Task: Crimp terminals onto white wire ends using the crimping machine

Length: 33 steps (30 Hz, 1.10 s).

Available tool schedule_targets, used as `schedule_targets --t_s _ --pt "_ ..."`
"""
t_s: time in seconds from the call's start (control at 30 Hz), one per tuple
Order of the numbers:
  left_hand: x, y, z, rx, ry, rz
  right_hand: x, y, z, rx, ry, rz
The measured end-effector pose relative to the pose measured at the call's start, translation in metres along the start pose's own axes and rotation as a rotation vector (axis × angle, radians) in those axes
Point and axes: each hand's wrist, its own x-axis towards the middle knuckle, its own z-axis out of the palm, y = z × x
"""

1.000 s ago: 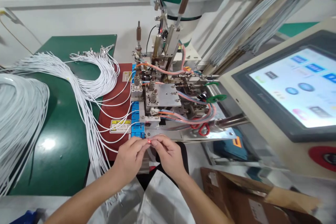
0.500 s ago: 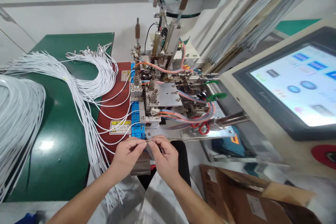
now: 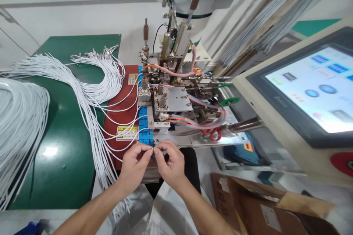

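At the front edge of the machine [image 3: 176, 99], my left hand [image 3: 135, 165] and my right hand [image 3: 171, 163] meet fingertip to fingertip. Both are closed in a pinch around something tiny; the fingers hide most of it. Just behind the fingertips is a row of blue clamp blocks [image 3: 145, 137], where several white cables [image 3: 116, 123] end. These curve across a red plate [image 3: 116, 99] from a thick cable bundle [image 3: 85, 106]. One cable passes behind my left hand, and I cannot tell whether it reaches the fingers.
Coiled white cables [image 3: 22, 128] lie on the green table [image 3: 71, 176] at left. A touchscreen panel [image 3: 309, 88] juts in from the right, above a cardboard box [image 3: 248, 205]. More cables [image 3: 264, 25] hang from a rail. A feeder bowl [image 3: 187, 0] stands at the back.
A red light spot seen on my fingertips one second ago is gone. Both hands have shifted slightly left and stay pinched together. The camera view has moved a little.
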Motion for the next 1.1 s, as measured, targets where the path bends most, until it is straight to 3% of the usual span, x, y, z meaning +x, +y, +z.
schedule_targets --t_s 0.2,0.27,0.33,0.43,0.5,0.63,0.73,0.87,0.97,1.1 --pt "0.007 0.010 -0.020 0.274 -0.228 0.173 0.023 -0.001 -0.026 -0.062 -0.461 -0.040" --pt "0.009 0.014 -0.023 0.337 -0.303 0.167 0.024 -0.003 -0.027 -0.081 -0.502 -0.065" --pt "0.010 0.015 -0.021 0.344 -0.264 0.132 0.021 -0.003 -0.021 -0.067 -0.390 -0.013" --pt "0.008 0.012 -0.011 0.234 -0.088 0.078 0.010 -0.003 -0.008 0.033 -0.130 0.158" --pt "0.006 0.008 -0.004 0.141 -0.006 0.041 0.003 -0.001 -0.002 0.084 -0.057 0.200" --pt "0.005 0.003 0.003 -0.012 0.023 -0.082 -0.002 0.005 -0.002 0.119 -0.083 0.193" --pt "0.006 0.004 0.003 -0.107 -0.021 -0.170 -0.001 0.009 -0.006 0.201 -0.064 0.293" --pt "0.006 0.002 0.003 -0.137 -0.067 -0.163 0.002 0.011 -0.006 0.259 -0.059 0.383" --pt "0.005 -0.002 0.005 -0.153 -0.057 -0.167 0.003 0.009 -0.004 0.175 -0.046 0.328" --pt "0.008 -0.006 0.001 -0.087 -0.075 -0.159 0.001 0.011 -0.003 -0.012 -0.011 0.138"
